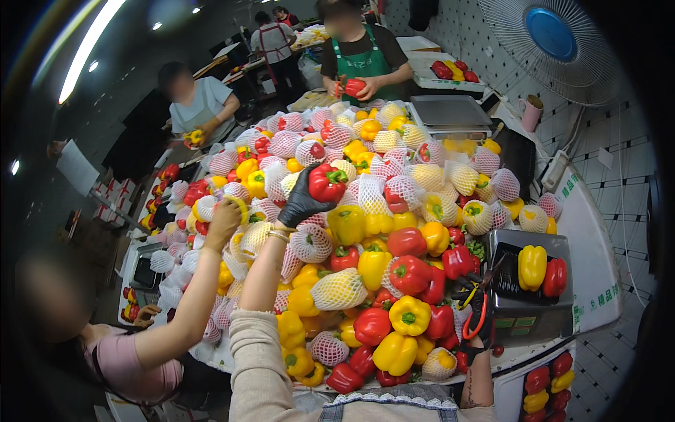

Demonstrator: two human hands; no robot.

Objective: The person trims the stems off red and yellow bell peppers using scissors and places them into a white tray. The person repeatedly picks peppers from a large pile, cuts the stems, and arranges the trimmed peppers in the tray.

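My left hand (300, 199), in a black glove, grips a red bell pepper (324, 182) with a green stem above the heap. Off to the right, my right hand (479, 300), also black-gloved, holds a pair of shears (478, 323) with red and yellow handles, dark blades tilted up by a digital scale (527, 319). On that scale lies a black tray (505, 282) bearing a yellow bell pepper (532, 268) and a red one (555, 278). Bare red and yellow peppers (395, 352) pile up before me; many others (339, 289) wear foam netting.
A co-worker's hand (225, 219) reaches into the heap, close to my left forearm. Across the table, another person (364, 63) holds a red pepper. A second scale (451, 112), a mug (531, 113) and a fan (551, 34) stand at the right. Packed peppers (537, 401) sit low right.
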